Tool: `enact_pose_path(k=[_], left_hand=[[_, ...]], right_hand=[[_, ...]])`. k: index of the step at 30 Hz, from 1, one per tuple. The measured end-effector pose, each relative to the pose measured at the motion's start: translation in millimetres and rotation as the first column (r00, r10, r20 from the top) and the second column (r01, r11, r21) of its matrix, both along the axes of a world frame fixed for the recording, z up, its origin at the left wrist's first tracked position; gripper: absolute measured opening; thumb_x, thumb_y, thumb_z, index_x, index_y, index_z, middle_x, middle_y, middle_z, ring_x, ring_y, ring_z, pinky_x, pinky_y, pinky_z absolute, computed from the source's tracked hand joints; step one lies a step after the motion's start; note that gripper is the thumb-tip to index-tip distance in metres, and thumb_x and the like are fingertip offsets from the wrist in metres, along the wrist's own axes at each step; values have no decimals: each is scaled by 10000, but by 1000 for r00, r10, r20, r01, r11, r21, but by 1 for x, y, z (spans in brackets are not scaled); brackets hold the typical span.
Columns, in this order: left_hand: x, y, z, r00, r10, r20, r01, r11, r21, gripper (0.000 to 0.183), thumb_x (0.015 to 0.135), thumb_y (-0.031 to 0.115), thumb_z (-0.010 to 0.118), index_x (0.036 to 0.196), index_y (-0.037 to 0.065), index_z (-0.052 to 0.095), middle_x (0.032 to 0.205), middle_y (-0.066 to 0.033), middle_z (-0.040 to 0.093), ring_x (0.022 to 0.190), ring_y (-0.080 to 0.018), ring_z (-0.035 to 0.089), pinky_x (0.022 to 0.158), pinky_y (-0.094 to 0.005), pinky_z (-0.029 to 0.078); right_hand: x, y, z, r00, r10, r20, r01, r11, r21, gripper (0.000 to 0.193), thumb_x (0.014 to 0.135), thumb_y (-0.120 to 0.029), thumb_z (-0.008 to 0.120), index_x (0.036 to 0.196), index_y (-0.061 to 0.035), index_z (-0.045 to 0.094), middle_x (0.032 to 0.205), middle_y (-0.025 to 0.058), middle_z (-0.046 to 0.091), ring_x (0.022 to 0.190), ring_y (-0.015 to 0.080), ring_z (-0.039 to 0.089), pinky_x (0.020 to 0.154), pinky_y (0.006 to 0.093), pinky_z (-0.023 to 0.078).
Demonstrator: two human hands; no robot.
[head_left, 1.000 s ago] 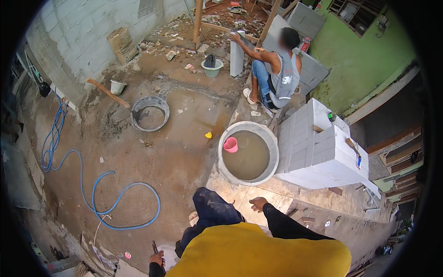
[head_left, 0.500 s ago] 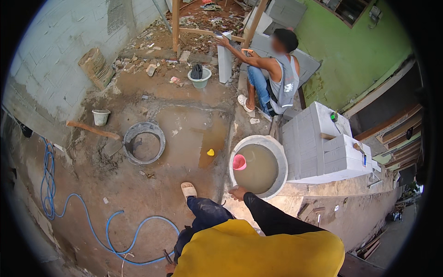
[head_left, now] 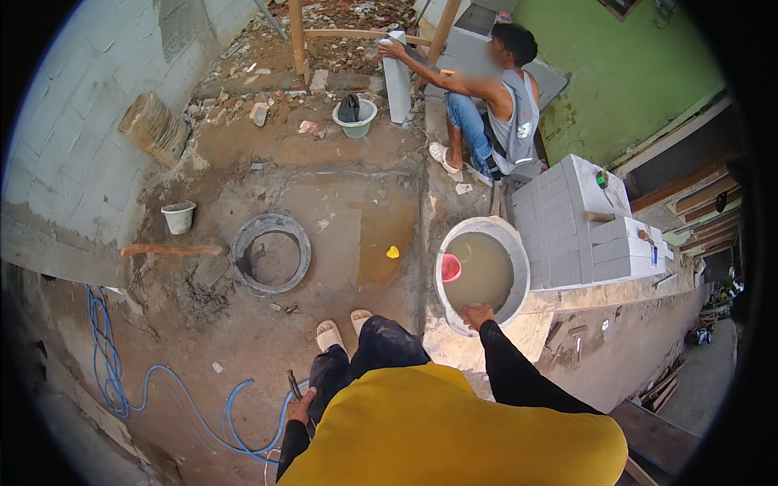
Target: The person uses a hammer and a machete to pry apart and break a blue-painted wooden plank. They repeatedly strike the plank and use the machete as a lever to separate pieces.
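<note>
My right hand (head_left: 476,315) is over the near rim of a round pale tub (head_left: 524,279) of murky water. Its fingers look loosely stretched toward the water, with nothing seen in them. A pink cup (head_left: 450,267) sits at the left inside of that tub, apart from my hand. Low beside my left leg, my left hand (head_left: 301,406) is closed around a slim dark tool (head_left: 292,382). The tool's upper end sticks out above my fist; its kind is not clear.
A dark round tub (head_left: 304,240) of grey mix stands left, near a small bucket (head_left: 179,217). A blue hose (head_left: 146,387) coils lower left. Stacked pale blocks (head_left: 551,227) stand right. Ahead, a seated co-worker (head_left: 506,105) steadies an upright block (head_left: 397,85). Wet ground holds a yellow object (head_left: 393,252).
My right hand has moved from beside the tub to over its near rim. My left hand with the tool shows more fully. My second foot has come into view.
</note>
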State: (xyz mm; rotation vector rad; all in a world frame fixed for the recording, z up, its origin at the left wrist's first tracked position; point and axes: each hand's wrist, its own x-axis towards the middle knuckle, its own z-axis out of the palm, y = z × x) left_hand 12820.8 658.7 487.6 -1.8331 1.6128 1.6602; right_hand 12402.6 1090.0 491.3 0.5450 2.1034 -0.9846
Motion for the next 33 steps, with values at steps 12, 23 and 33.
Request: enact_pose_path(k=[12,23,33], left_hand=[[-190,-134,-3,912,-289,-292,333,936,116,107,871,36,749,923,72,663,791,28,630,701,-94,578,648,-270,466],[-448,-169,138,522,-839,-152,831,541,-129,151,828,65,709,948,62,617,769,1,586,698,-124,552,672,-316,475],[-742,-296,101,332,-941,-65,930,338,-146,315,785,228,849,878,73,591,749,2,554,696,-140,532,672,-320,462]], right_hand=[[141,-7,-97,536,828,166,-842,512,169,505,948,-466,599,1289,-101,674,1212,190,736,1056,332,738,857,517,584],[-122,-80,10,693,-718,-73,646,662,-379,262,950,-309,680,963,-54,742,811,98,734,652,188,696,599,330,578],[-428,-206,172,539,-671,-509,416,738,-532,288,1034,-299,649,1165,-49,706,852,26,696,685,92,618,622,250,508]])
